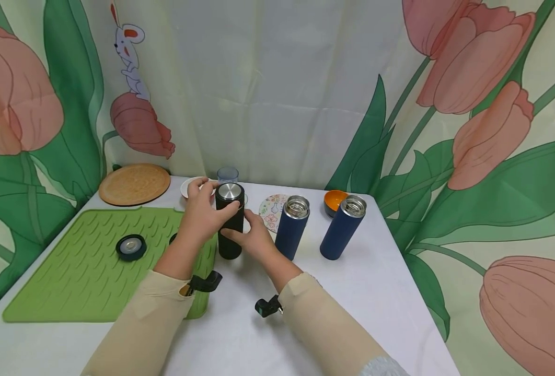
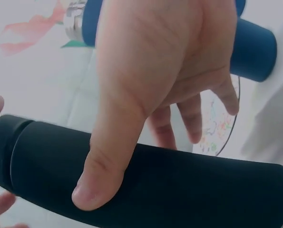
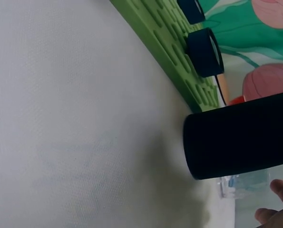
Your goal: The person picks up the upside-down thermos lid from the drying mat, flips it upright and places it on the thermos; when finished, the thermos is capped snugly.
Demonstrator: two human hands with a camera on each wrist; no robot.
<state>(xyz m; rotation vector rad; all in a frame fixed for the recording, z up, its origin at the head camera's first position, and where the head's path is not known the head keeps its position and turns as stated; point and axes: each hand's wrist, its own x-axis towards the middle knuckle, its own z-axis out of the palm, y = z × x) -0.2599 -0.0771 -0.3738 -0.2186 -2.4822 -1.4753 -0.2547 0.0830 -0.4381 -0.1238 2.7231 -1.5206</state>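
Note:
A black thermos [image 1: 231, 232] with a steel-topped lid [image 1: 229, 191] stands upright on the white table, just right of the green mat. My left hand [image 1: 203, 216] is around its upper end, with the thumb over the front and the fingers behind the lid. Lower down, my right hand [image 1: 255, 236] grips the body; its thumb crosses the black side in the left wrist view, while some fingers hang free of it. Two dark blue thermoses [image 1: 292, 230] [image 1: 341, 230] stand to the right with bare steel mouths showing.
On the green mat [image 1: 84, 261] lies a dark cap [image 1: 130, 247], with a second one [image 1: 172, 238] mostly behind my left arm. A round wooden board [image 1: 134, 184], a clear glass [image 1: 228, 174], a flowered round mat [image 1: 272, 209] and an orange-lined bowl [image 1: 335, 199] line the back.

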